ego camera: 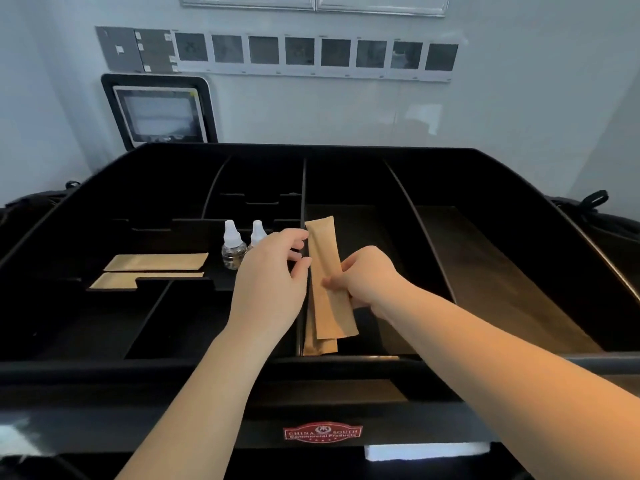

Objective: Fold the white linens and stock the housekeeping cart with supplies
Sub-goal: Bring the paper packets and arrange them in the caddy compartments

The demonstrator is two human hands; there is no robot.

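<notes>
Cart tray: black, divided compartments.
Brown packet: over the middle compartment, along the divider; another lies under it.
Right hand: pinches the packet.
Left hand: fingers relaxed, fingertips touching the packet's edge.
Small bottles: upright, left of the divider.

A pale, blue-grey wall stands well beyond the grip, smooth and evenly lit with a faint glossy patch off to the right of it. High above the grip runs a long white strip holding a row of dark square cards, and two grey panels join its left end. Above that, at the very top, the lower edge of a metal-framed board shows. Far up and left of the grip, a black-framed screen leans against the wall, its face pale and blurred.
</notes>
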